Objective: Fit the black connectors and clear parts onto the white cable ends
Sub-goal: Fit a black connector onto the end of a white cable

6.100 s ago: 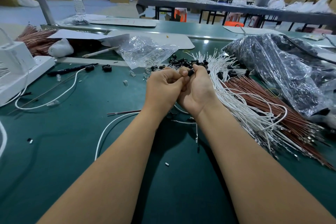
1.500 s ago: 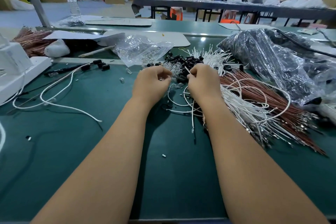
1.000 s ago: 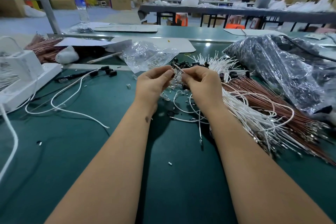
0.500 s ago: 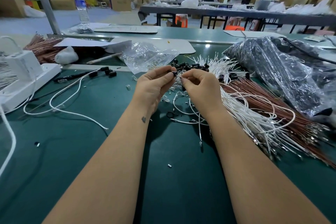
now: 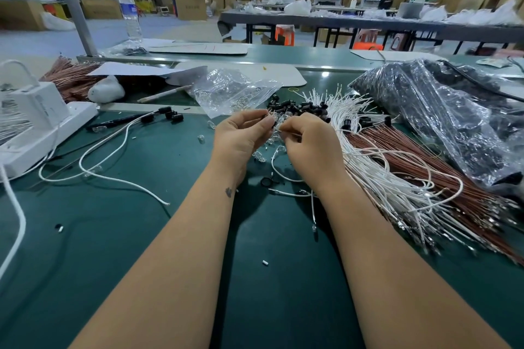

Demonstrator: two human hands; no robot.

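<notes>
- White cable ends are the work here: one white cable [image 5: 286, 178] loops on the green table [image 5: 141, 263] below the hands, its upper end rising into the right hand.
- Left hand [image 5: 241, 140] is raised above the table with fingers curled; it seems to pinch a small part at its fingertips, probably a black connector, though the part itself is too small to name.
- Right hand [image 5: 310, 144] pinches the cable end, tip pointing left at the other hand, nearly touching it.
- To do this well, I judge: hold the cable close to its tip so it cannot buckle, line it up straight with the part's opening, then push until seated.
- Black connectors [image 5: 297, 108] lie heaped just beyond the hands; clear parts [image 5: 259, 156] are scattered beneath them.
- Bundle of white cables [image 5: 377, 176] lies at right, beside the brown wires [image 5: 425, 156].
- Hidden: the meeting point between the fingertips, so whether the end has entered the part cannot be told.
</notes>
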